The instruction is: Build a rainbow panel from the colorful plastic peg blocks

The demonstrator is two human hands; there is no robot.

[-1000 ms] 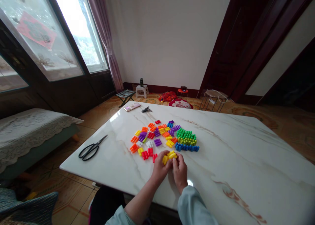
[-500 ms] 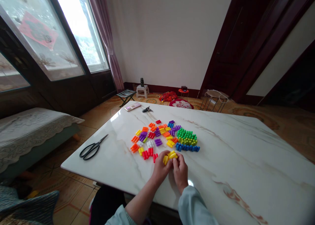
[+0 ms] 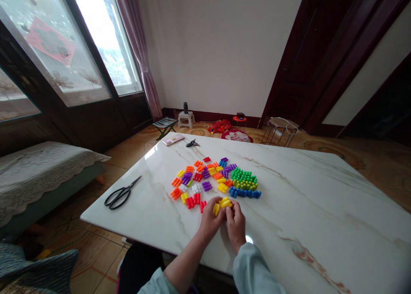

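My left hand (image 3: 209, 221) and my right hand (image 3: 236, 223) meet near the front edge of a white marble table (image 3: 321, 208). Both pinch a small cluster of yellow plastic pegs (image 3: 222, 204), the left on its left side and the right on its right. Just beyond lies a spread of loose coloured pegs (image 3: 201, 178) in red, orange, purple, yellow and white. To their right sits a joined block of green pegs (image 3: 244, 178) with a row of blue pegs (image 3: 245, 193) along its near side.
Black scissors (image 3: 121, 193) lie at the table's left. A pink phone (image 3: 173, 139) and a set of keys (image 3: 192, 143) rest at the far edge. A bed (image 3: 38, 169) stands left; small stools (image 3: 185, 118) and a wire chair (image 3: 278, 129) stand beyond.
Both hands stay on the yellow pegs with only slight finger shifts. The view has drifted a little.
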